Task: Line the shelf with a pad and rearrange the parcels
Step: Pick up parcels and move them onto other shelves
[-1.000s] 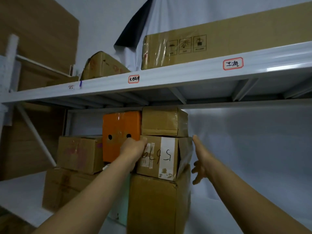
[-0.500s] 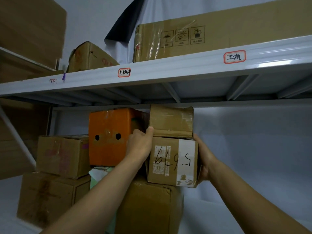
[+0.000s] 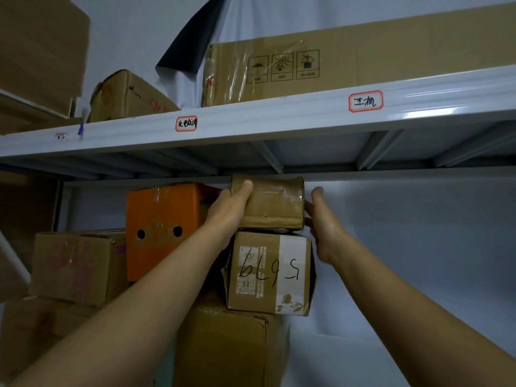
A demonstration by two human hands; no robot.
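A small taped brown parcel tops a stack, just under the upper shelf beam. My left hand grips its left end, thumb on the front face. My right hand presses against its right end, thumb raised. Under it sits a parcel with a white label and handwritten digits, resting on a large brown carton. An orange box with two holes stands directly to the left.
Two more brown cartons are stacked at the left. White sheeting covers the shelf back and floor to the right. On the upper shelf lie a long carton and a dented box.
Both hands have moved up from the labelled parcel to the small parcel on top. The labelled parcel has been left on the stack. The view has come closer.
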